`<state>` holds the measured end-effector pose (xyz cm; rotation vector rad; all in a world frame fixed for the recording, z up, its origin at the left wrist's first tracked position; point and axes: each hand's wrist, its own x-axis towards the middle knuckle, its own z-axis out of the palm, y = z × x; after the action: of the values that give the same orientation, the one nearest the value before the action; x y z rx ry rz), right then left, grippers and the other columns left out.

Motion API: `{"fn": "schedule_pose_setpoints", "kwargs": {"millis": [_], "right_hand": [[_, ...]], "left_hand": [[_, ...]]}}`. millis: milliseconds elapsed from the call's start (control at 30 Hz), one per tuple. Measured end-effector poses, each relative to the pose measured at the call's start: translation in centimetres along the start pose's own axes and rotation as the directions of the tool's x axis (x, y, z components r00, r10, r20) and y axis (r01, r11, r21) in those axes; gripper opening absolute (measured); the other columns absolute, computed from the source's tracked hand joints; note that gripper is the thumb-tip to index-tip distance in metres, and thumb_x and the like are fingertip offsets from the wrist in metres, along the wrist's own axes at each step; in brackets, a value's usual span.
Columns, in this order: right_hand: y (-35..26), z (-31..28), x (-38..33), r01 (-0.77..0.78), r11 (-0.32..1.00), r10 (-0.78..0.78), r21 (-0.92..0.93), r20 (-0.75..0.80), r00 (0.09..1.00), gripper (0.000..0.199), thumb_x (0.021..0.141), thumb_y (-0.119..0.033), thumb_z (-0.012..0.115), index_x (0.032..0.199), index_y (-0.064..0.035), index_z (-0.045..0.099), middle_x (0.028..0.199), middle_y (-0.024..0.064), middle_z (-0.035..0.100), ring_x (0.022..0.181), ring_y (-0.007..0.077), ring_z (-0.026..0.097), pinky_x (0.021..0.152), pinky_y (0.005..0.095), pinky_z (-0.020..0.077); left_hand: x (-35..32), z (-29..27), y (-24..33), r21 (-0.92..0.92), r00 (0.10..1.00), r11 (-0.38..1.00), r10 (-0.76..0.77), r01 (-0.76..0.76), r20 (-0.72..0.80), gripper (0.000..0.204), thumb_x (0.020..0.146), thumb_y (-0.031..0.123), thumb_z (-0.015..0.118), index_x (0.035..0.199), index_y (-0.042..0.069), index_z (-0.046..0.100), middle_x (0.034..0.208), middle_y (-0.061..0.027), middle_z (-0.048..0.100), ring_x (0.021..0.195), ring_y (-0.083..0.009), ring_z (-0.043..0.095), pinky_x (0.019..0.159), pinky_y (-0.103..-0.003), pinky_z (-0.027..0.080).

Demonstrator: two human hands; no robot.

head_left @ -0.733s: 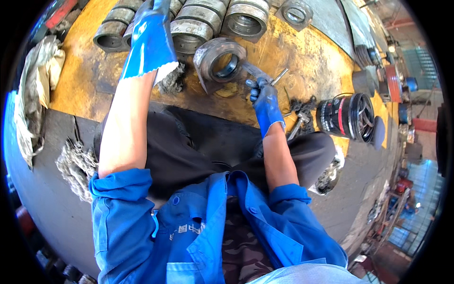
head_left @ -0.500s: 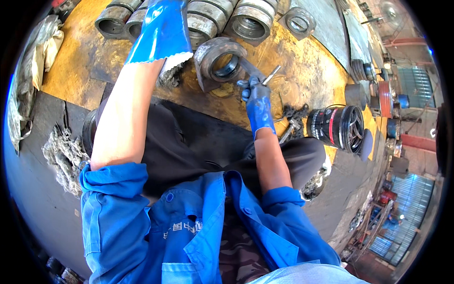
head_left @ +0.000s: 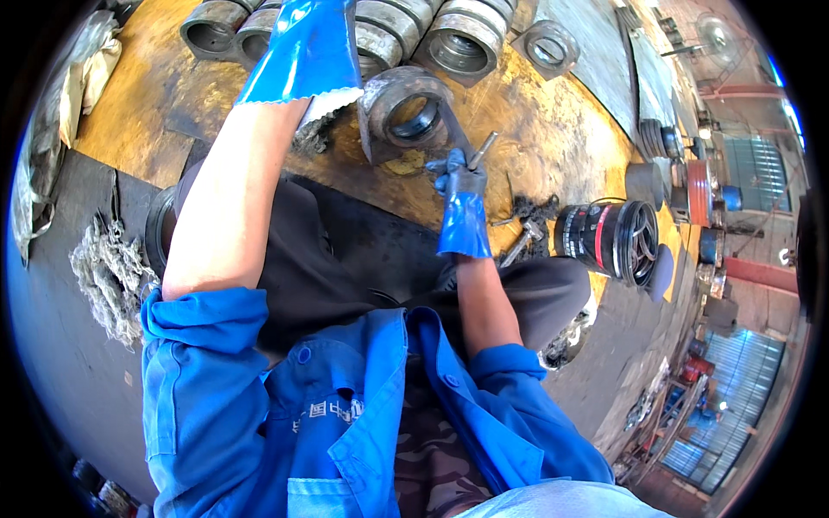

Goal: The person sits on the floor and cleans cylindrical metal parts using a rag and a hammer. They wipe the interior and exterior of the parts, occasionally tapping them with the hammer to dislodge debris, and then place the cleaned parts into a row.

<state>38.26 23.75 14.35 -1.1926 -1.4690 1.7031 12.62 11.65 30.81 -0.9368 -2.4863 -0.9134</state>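
Observation:
My left hand, in a long blue rubber glove, reaches out past the top edge; its fingers are out of sight. My right hand, in a blue glove with dark, stained fingers, is closed round a metal rod whose end sticks out up and to the right. Just beyond it stands a thick steel ring housing with a wide round bore, and a dark flat strip runs from its right side toward my fingers. Whether I hold that strip too, I cannot tell.
Several similar steel housings stand in rows at the far side of the stained yellow board. A smaller ring lies to their right. By my right knee are a black bucket, a hammer-like tool and dark rags. Grey rags lie left.
My right hand has drawn back slightly toward me and to the left, with the rod now more upright. My left hand has barely shifted; the whole view has moved a little.

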Motion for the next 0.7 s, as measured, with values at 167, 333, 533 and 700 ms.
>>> {"fn": "schedule_pose_setpoints", "kwargs": {"millis": [167,333,533,700], "right_hand": [[0.5,0.2,-0.3,-0.02,0.996,0.032,-0.088,0.133,0.991,0.025,0.098,-0.018,0.054,0.116,-0.0033,0.062,0.07,0.013,0.07,0.039,0.0116,0.052,0.035,0.0254,0.0372],[2.1,0.6,-1.6,-0.016,0.991,0.054,-0.134,0.279,0.959,0.031,0.099,-0.024,0.056,0.119,-0.0017,0.063,0.069,0.0113,0.069,0.043,0.0105,0.053,0.039,0.0232,0.0381],[-0.8,-2.5,-0.8,0.079,0.965,0.003,-0.248,0.315,0.949,0.03,0.096,-0.015,0.059,0.125,-0.0055,0.06,0.071,0.0043,0.066,0.057,0.0136,0.066,0.042,0.0244,0.0427],[-3.9,-1.3,1.9,0.049,0.937,0.107,-0.345,0.419,0.902,0.022,0.095,-0.017,0.062,0.113,-0.0054,0.067,0.068,0.0037,0.066,0.055,0.0127,0.064,0.043,0.0249,0.0422]], "left_hand": [[-0.1,-0.5,-0.1,-0.008,1.0,1.0,-0.016,0.016,0.001,0.037,0.094,0.017,0.048,0.127,0.001,0.054,0.124,-0.0282,0.058,0.112,-0.0417,0.059,0.094,-0.046,0.048],[-0.4,-0.6,0.0,-0.028,1.0,0.999,-0.028,0.028,0.006,0.039,0.094,0.019,0.05,0.127,0.0,0.054,0.124,-0.0279,0.058,0.112,-0.0413,0.059,0.093,-0.046,0.048],[-0.5,0.6,1.0,-0.115,0.998,0.992,-0.042,0.046,0.038,0.041,0.093,0.02,0.052,0.128,0.0,0.054,0.124,-0.0276,0.059,0.112,-0.0408,0.059,0.093,-0.045,0.049],[-0.5,-1.8,0.5,-0.112,0.997,0.991,-0.065,0.068,0.027,0.042,0.092,0.022,0.053,0.128,-0.001,0.054,0.124,-0.0273,0.059,0.111,-0.0404,0.059,0.093,-0.045,0.049]]}}
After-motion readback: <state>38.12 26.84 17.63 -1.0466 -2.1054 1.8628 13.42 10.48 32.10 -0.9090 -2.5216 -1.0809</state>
